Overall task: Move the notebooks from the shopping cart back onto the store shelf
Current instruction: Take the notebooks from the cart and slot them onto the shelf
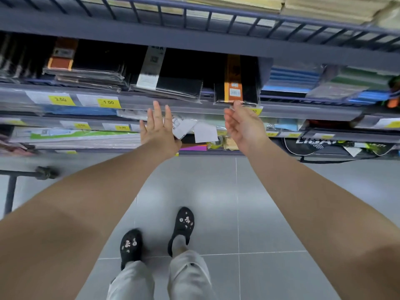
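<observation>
Reaching toward the store shelf [194,106], the left hand [159,131] and right hand [244,126] are held apart, open and empty. Black notebooks [173,84] are stacked on that shelf, an orange-banded notebook [234,83] just above the right hand. Below the shelf, only what seems to be the shopping cart frame [23,173] is shown, so the work left cannot be judged.

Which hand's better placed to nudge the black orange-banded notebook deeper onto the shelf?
Right, probably: right hand, open, has fingertips at the front edge of the black orange-banded notebook; left hand is farther left.

yellow price tags [61,99] | black decorated shoes [183,224] | grey floor tiles [270,202]
</observation>
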`<state>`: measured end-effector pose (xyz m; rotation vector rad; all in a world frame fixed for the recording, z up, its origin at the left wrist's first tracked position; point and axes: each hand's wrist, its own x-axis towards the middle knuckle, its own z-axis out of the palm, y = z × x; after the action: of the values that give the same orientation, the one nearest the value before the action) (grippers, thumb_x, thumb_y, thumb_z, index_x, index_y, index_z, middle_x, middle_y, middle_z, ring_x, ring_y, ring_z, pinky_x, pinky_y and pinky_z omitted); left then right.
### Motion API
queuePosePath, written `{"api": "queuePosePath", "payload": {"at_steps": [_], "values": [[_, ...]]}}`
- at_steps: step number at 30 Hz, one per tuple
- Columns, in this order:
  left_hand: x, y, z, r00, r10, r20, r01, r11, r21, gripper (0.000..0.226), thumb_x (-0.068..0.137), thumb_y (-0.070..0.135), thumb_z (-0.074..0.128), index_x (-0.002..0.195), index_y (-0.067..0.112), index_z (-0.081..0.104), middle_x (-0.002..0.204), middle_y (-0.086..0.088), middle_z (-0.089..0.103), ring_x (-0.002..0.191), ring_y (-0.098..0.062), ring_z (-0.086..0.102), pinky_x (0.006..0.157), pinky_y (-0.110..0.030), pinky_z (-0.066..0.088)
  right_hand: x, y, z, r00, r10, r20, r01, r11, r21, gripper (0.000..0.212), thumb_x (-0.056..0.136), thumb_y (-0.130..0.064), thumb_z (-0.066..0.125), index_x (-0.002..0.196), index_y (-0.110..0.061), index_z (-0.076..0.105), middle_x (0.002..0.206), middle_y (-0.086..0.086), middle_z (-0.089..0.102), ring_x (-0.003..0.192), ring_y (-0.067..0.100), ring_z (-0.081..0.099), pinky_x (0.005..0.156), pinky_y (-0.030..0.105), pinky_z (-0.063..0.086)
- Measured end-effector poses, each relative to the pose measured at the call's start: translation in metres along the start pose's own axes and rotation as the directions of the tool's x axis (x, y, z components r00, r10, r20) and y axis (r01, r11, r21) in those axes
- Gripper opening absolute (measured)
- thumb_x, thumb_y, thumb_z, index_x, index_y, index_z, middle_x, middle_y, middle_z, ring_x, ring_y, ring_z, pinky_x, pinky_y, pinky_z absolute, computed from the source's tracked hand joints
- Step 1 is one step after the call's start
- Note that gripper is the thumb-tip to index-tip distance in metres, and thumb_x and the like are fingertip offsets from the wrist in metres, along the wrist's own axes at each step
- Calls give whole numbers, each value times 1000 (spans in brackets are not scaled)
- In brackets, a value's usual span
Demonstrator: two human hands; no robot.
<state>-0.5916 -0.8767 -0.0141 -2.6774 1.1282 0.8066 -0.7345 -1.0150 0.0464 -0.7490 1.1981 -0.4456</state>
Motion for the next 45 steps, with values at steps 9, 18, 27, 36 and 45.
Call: {"api": "queuePosePath", "payload": {"at_steps": [9, 18, 27, 36, 45], "values": [[-6, -11, -13, 997, 47, 66, -35, 985, -170, 90, 88, 45, 54, 152, 28, -8, 156, 1, -30, 148, -27, -9, 117, -50, 6, 5, -5, 21, 993, 5, -116, -23, 988, -155, 23, 91, -38, 61, 92, -15, 61, 76, -1, 60, 65, 9, 54, 76, 26, 54], [-85, -76, -29, 998, 12, 54, -1, 980, -198, 77, 89, 46, 52, 152, 26, 13, 162, -2, -3, 148, -25, 6, 118, -49, 14, -76, 40, 81, 956, -61, 287, 271, 555, -786, 53, 82, -35, 71, 130, -23, 52, 127, 3, 54, 110, 18, 55, 87, 25, 42], [-255, -219, -42, 976, -167, -137, 129, 960, -250, 77, 87, 47, 56, 150, 25, 19, 161, -6, 3, 146, -25, 12, 115, -51, 16, -229, 95, 175, 787, -39, 616, 602, -169, -780, 97, 75, -51, 70, 151, -36, 13, 161, 2, 10, 147, 24, 10, 117, 44, 20], [-439, -367, -60, 839, -383, -385, 217, 886, -410, 80, 85, 44, 59, 151, 24, 19, 161, -8, 3, 146, -28, 13, 114, -53, 21, -389, 165, 264, 608, -72, 791, 684, -457, -568, 93, 81, -52, 64, 151, -38, 4, 161, 1, -2, 148, 24, 0, 117, 52, 8], [-544, -480, -32, 602, -648, -467, 391, 749, -534, 74, 88, 45, 57, 150, 27, 20, 161, -5, 3, 147, -26, 7, 118, -50, 12, -476, 239, 360, 385, -31, 922, 760, -557, -336, 84, 85, -46, 61, 151, -35, 9, 162, 1, 2, 148, 23, 0, 117, 51, 3]]}}
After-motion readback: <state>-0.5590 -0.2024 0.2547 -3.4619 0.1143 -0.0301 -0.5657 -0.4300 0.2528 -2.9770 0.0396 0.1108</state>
